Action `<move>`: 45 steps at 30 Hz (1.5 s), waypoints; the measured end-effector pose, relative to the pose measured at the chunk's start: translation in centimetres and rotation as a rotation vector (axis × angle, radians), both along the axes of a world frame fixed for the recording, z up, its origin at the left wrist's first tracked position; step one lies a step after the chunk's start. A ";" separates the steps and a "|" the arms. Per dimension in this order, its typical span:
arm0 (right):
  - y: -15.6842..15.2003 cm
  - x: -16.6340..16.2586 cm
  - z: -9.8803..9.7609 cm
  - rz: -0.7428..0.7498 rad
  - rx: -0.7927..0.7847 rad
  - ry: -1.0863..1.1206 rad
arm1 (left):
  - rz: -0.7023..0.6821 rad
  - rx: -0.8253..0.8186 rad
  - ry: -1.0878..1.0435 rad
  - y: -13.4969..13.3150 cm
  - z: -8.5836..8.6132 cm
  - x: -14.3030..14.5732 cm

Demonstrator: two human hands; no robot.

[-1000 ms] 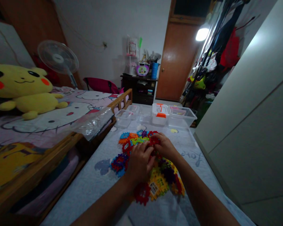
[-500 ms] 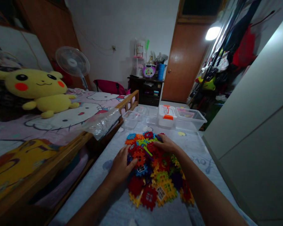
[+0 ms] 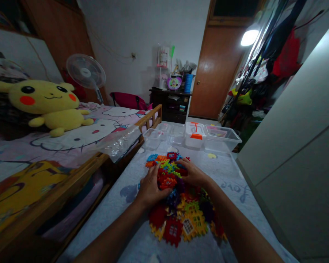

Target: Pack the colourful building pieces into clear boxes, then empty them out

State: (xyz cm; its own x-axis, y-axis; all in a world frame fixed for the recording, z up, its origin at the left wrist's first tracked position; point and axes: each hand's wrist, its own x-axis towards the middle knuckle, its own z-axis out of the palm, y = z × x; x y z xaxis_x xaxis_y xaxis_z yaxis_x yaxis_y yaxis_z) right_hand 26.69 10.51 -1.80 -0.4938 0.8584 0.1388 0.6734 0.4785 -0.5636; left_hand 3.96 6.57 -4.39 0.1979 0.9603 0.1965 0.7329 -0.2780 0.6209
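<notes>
A heap of colourful interlocking plastic tiles (image 3: pixel 181 215) lies on a pale patterned mat (image 3: pixel 230 182) in front of me. My left hand (image 3: pixel 150 188) rests on the heap's left side, fingers spread and curved over an orange tile (image 3: pixel 167 182). My right hand (image 3: pixel 193 173) lies on the far right of the heap, fingers stretched flat across red and green tiles. Both hands press on the pile; neither lifts a piece.
Several clear plastic boxes (image 3: pixel 222 139), one with an orange latch (image 3: pixel 196 136), stand at the mat's far end. A wooden bed frame (image 3: pixel 84 171) with a yellow plush toy (image 3: pixel 48 106) runs along the left. A white cabinet (image 3: pixel 298 146) borders the right.
The two hands have drawn closer together over the far part of the heap, and the tiles between them are bunched up. The camera barely shifted since half a second ago.
</notes>
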 end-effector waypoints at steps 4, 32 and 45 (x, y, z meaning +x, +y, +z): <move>-1.4 1.4 1.2 0.061 -0.041 -0.058 | 0.036 -0.023 0.024 0.4 1.0 -0.6; -5.2 -2.6 2.6 0.094 -0.035 -0.313 | -0.168 -0.085 -0.180 8.3 -0.5 -2.1; -6.0 8.1 1.8 -0.296 -0.008 0.040 | -0.175 -0.127 -0.122 9.5 0.4 0.1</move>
